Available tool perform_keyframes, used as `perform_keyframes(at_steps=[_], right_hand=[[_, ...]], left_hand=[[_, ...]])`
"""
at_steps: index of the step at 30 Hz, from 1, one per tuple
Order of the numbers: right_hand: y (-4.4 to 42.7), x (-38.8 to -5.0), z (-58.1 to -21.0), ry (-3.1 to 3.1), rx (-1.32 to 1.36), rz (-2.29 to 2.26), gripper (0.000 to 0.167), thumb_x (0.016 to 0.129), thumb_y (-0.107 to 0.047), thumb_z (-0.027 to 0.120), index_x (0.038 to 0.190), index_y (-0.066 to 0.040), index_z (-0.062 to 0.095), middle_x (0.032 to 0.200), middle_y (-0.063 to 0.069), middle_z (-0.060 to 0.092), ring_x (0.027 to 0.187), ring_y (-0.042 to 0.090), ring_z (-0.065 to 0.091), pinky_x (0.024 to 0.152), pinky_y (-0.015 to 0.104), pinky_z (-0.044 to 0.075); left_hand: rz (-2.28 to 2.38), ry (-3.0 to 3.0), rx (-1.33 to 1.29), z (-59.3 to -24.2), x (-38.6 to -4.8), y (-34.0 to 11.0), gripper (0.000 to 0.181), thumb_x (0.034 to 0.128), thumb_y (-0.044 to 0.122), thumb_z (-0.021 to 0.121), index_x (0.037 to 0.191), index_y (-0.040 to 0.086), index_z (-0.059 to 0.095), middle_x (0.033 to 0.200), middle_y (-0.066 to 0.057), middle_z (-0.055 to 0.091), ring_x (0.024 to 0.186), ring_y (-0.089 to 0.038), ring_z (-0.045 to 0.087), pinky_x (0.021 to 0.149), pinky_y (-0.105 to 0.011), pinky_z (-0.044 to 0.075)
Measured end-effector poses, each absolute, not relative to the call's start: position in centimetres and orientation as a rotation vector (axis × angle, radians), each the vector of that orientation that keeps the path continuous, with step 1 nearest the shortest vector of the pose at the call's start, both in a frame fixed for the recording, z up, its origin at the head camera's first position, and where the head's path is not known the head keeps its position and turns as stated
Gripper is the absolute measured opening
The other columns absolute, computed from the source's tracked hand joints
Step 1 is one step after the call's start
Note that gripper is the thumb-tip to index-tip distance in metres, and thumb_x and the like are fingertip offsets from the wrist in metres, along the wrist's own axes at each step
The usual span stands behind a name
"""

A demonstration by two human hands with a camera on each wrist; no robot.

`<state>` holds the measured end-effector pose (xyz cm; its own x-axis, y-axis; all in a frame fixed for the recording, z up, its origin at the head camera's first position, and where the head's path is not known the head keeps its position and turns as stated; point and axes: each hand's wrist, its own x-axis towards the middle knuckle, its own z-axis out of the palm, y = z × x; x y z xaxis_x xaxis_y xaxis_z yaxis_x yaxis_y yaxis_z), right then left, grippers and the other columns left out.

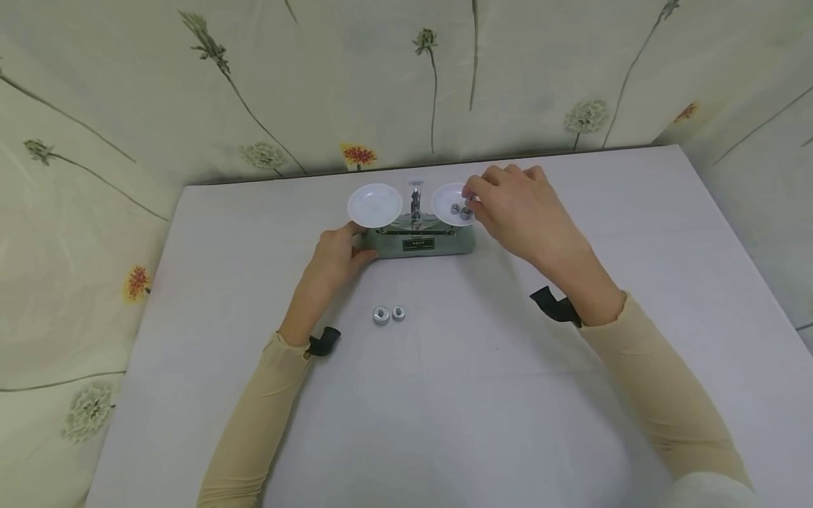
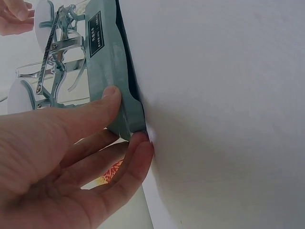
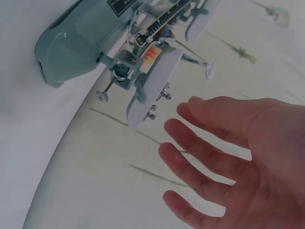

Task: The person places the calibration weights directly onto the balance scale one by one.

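A green balance scale (image 1: 419,244) with two white pans stands near the table's back edge. My left hand (image 1: 334,255) grips the left end of its base, the thumb (image 2: 110,98) on the front face and the fingers around the end. Over the right pan (image 1: 440,200) is my right hand (image 1: 522,212). In the right wrist view its fingers (image 3: 178,131) are loosely bent beside the pan, and nothing shows between them. Several small metal weights (image 1: 466,213) stand on that pan. The left pan (image 1: 375,205) holds nothing visible.
Two larger metal weights, one on the left (image 1: 380,315) and a smaller one (image 1: 399,313), stand on the white table (image 1: 444,423) in front of the scale. A flower-patterned curtain (image 1: 508,77) hangs behind the table's back edge.
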<state>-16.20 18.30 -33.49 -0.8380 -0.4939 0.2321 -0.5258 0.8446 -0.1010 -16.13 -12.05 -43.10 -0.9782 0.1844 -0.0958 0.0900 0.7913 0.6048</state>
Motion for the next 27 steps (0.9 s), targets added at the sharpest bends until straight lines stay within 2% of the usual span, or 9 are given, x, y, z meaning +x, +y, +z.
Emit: perform_keyframes(at_steps=[11,19,27], right_hand=[[17.0,-14.3,-33.0,-2.813,0.887,0.274,0.017,0.102,-0.012,0.074,0.118,-0.009,0.074,0.112,0.012,0.077,0.104,0.038,0.069,0.102,0.064,0.049],[15.7,-13.3,-33.3,-2.867,0.971,0.257,0.016,0.103,-0.017,0.074,0.118,-0.013,0.074,0.112,0.008,0.075,0.102,0.034,0.07,0.1,0.058,0.05],[14.8,-12.7,-33.9,-2.92,1.068,0.268,0.022,0.102,-0.021,0.077,0.121,-0.012,0.073,0.11,0.007,0.074,0.103,0.03,0.07,0.097,0.056,0.052]], left_hand=[[0.931,2.83,0.218,-42.7,-16.3,-12.2,0.053,0.1001,0.018,0.078,0.146,-0.003,0.06,0.135,-0.025,0.073,0.106,-0.036,0.078,0.094,-0.048,0.062],[0.923,2.821,0.212,-42.5,-16.3,-12.2,0.053,0.1005,0.017,0.078,0.146,-0.002,0.06,0.13,-0.024,0.075,0.104,-0.035,0.077,0.092,-0.047,0.062],[0.924,2.813,0.221,-42.5,-16.5,-12.3,0.054,0.1007,0.018,0.078,0.147,-0.003,0.059,0.129,-0.025,0.075,0.104,-0.036,0.076,0.092,-0.047,0.061]])
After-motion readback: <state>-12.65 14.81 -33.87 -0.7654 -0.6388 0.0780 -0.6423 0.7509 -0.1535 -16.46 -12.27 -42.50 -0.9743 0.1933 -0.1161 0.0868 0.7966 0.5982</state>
